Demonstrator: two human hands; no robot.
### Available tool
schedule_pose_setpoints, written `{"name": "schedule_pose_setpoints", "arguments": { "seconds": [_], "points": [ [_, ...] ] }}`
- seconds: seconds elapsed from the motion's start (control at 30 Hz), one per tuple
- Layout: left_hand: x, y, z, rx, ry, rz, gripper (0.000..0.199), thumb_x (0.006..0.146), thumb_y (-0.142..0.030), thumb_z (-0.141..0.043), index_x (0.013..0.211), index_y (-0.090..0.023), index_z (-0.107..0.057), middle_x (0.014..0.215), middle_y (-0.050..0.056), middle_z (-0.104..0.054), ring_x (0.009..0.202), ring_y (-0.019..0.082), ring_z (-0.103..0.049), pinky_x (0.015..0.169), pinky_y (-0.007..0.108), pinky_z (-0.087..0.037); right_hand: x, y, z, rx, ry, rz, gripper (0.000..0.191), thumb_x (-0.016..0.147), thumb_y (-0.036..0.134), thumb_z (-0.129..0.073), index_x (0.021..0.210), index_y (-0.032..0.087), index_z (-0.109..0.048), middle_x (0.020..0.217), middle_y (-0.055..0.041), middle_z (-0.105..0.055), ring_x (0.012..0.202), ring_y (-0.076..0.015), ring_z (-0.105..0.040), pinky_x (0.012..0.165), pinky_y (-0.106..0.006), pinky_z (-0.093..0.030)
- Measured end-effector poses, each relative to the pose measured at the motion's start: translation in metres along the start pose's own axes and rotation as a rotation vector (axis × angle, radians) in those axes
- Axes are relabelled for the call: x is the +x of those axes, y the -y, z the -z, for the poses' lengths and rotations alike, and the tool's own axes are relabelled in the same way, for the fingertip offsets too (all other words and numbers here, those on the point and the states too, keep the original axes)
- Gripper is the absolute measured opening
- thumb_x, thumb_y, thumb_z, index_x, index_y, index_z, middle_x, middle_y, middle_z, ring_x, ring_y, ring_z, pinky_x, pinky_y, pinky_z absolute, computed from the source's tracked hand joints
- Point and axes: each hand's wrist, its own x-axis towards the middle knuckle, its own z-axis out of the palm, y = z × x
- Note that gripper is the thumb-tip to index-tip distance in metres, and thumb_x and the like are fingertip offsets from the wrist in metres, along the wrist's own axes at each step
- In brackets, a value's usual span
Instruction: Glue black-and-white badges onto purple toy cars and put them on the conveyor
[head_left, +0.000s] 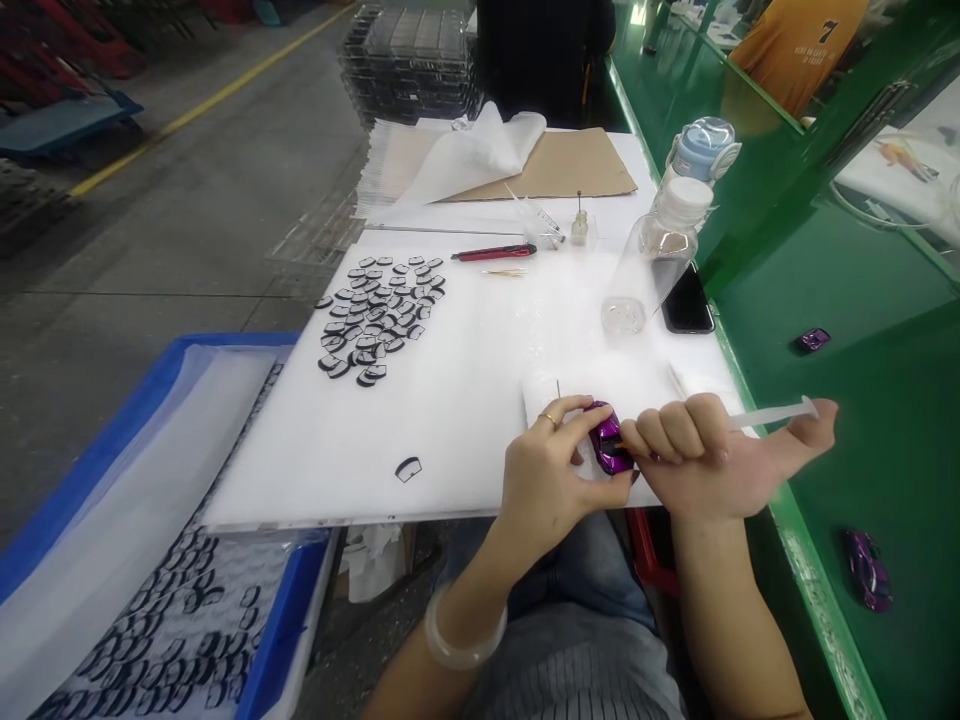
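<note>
the white foam-covered worktable [450, 400] fills your view, its near edge by your lap. your left hand [544, 480] pinches the small glossy purple toy car body [609, 448] there, half hidden by fingers. your right hand [701, 455] is fisted round a thin clear plastic syringe [772, 414], its tip hidden against the car. one loose black-and-white windscreen piece [409, 468] lies near.

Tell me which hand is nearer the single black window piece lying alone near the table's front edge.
Left. The left hand holds the purple toy car just right of the lone window piece; the right hand, gripping a syringe, is farther right.
</note>
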Motion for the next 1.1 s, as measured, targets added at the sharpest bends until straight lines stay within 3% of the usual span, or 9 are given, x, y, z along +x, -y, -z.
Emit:
{"name": "schedule_pose_setpoints", "arguments": {
  "seconds": [0.3,0.6,0.9,1.03,1.1],
  "points": [
    [0.0,0.0,0.0,0.014,-0.015,-0.026,0.047,0.061,-0.025,-0.077,0.108,-0.019,-0.074,0.117,0.007,-0.071,0.052,0.008,-0.053,0.054,0.03,-0.058,0.006,0.0,-0.015,-0.013,0.007,0.056,0.069,0.077,0.087,-0.028,0.05,0.023,-0.026,0.042,0.0054,-0.01,0.041,-0.011,-0.012,0.044,-0.031,-0.021],
    [0.0,0.001,-0.001,0.025,-0.02,-0.035,0.046,0.062,-0.026,-0.077,0.108,-0.02,-0.073,0.116,0.007,-0.071,0.053,0.008,-0.054,0.055,0.029,-0.058,0.003,-0.001,-0.013,-0.069,-0.019,0.058,0.069,0.076,0.088,-0.029,0.05,0.024,-0.029,0.042,0.0044,-0.013,0.042,-0.0129,-0.017,0.047,-0.032,-0.025],
    [-0.001,0.001,-0.002,0.034,-0.023,-0.027,0.046,0.062,-0.026,-0.076,0.107,-0.02,-0.074,0.117,0.006,-0.071,0.053,0.008,-0.054,0.057,0.03,-0.058,0.003,-0.004,-0.021,-0.145,-0.054,0.121,0.067,0.078,0.084,-0.026,0.051,0.023,-0.028,0.042,0.0042,-0.012,0.04,-0.012,-0.017,0.046,-0.032,-0.02],
    [-0.001,0.001,-0.002,0.043,-0.025,-0.034,0.046,0.063,-0.027,-0.076,0.109,-0.02,-0.073,0.117,0.007,-0.071,0.054,0.008,-0.055,0.057,0.03,-0.059,-0.003,-0.004,-0.021,-0.177,-0.041,0.226,0.067,0.08,0.083,-0.025,0.053,0.022,-0.027,0.043,0.0043,-0.011,0.042,-0.0124,-0.015,0.049,-0.033,-0.023],
    [-0.002,0.002,-0.003,0.055,-0.026,-0.037,0.046,0.064,-0.029,-0.077,0.109,-0.019,-0.073,0.118,0.007,-0.071,0.053,0.008,-0.055,0.056,0.03,-0.058,-0.003,-0.003,-0.018,-0.235,-0.106,0.342,0.065,0.082,0.081,-0.03,0.053,0.023,-0.026,0.045,0.0045,-0.01,0.044,-0.0133,-0.016,0.052,-0.035,-0.026]
  ]
}}
